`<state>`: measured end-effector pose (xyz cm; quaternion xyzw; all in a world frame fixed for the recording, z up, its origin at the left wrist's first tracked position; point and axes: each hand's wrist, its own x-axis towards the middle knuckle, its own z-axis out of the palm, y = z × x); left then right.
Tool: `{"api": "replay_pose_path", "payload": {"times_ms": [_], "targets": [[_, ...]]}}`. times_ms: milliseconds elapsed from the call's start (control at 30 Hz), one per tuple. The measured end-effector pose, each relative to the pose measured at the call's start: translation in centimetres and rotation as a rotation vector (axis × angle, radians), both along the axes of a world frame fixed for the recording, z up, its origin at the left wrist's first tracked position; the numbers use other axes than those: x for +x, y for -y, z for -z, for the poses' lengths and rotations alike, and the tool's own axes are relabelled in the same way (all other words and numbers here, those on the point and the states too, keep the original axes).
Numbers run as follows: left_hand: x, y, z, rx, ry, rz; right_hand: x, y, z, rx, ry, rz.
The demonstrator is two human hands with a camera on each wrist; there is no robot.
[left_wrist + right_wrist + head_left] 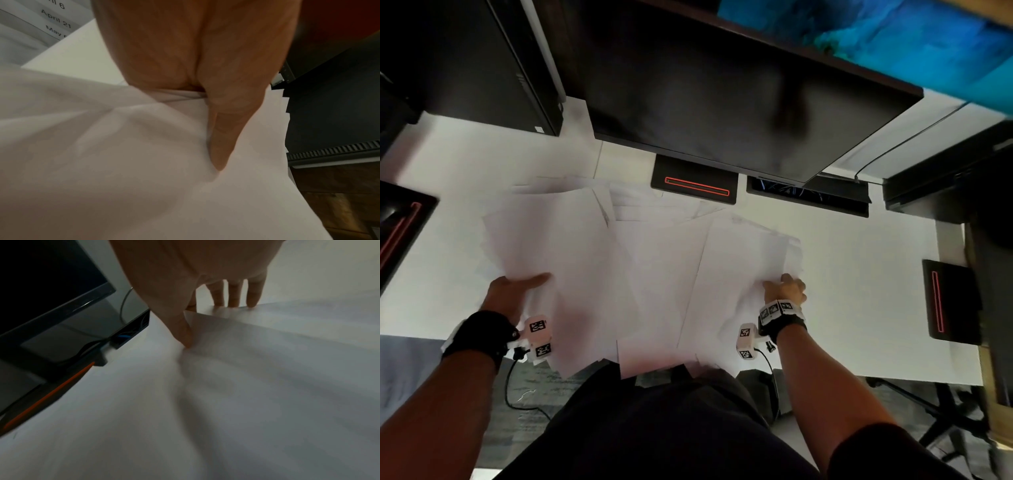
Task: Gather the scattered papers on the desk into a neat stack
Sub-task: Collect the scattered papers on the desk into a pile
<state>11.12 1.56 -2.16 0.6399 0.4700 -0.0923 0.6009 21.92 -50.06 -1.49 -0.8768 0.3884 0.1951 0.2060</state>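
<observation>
Several white papers [654, 274] lie fanned over the middle of the white desk [859, 291], and some overhang its front edge. My left hand [524, 284] grips the left bunch, lifted and curved. In the left wrist view its thumb [222, 138] presses on top of the papers [123, 162] and the fingers are hidden beneath. My right hand [786, 287] pinches the right bunch at its outer edge. The right wrist view shows its thumb [185, 334] on top of the papers [267, 369] and the fingers [234, 295] curled behind the edge.
A dark monitor [722, 102] hangs over the back of the desk, its base [695, 185] just behind the papers. A black computer tower [482, 61] stands back left. Two more black bases sit at the left [400, 233] and right [948, 301] edges. A chair base [945, 421] is lower right.
</observation>
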Motion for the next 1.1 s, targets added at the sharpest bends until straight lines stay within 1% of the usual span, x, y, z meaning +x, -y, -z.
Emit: {"api": "replay_pose_path", "payload": {"times_ms": [100, 200, 267, 433, 533, 667, 767, 833, 900, 1000, 1067, 1100], "targets": [[0.3, 0.3, -0.3, 0.048, -0.002, 0.026, 0.4, -0.6, -0.3, -0.091, 0.052, -0.086], [0.5, 1.0, -0.6, 0.091, 0.02, -0.037, 0.6, -1.3, -0.5, -0.171, 0.14, -0.117], [0.5, 1.5, -0.6, 0.111, 0.026, -0.058, 0.6, -1.4, -0.6, -0.21, 0.201, -0.169], [0.3, 1.7, -0.7, 0.104, 0.023, -0.065, 0.7, -1.7, -0.9, -0.202, 0.407, -0.235], [0.4, 1.8, -0.9, 0.098, 0.026, -0.065, 0.6, -2.1, -0.8, -0.137, 0.456, -0.203], [0.5, 2.1, -1.2, 0.082, 0.035, -0.07, 0.1, -1.8, 0.3, -0.049, 0.429, -0.057], [0.5, 2.0, -1.0, 0.063, 0.05, -0.08, 0.0, -1.2, 0.6, 0.132, 0.324, 0.115], [0.5, 1.7, -0.7, 0.04, 0.059, -0.075, 0.2, -1.2, 0.1, 0.277, 0.306, 0.198], [0.4, 1.4, -0.7, 0.018, 0.036, -0.064, 0.3, -1.4, -0.2, 0.346, 0.338, 0.163], [0.3, 0.6, 0.1, -0.015, 0.023, -0.042, 0.9, -1.4, -0.5, 0.349, 0.393, -0.017], [0.3, 0.5, 0.4, -0.018, 0.015, -0.041, 1.4, -1.3, -1.1, 0.369, 0.462, -0.035], [0.4, 0.6, 0.1, -0.012, 0.012, -0.042, 1.6, -1.3, -1.3, 0.389, 0.476, 0.0]]}}
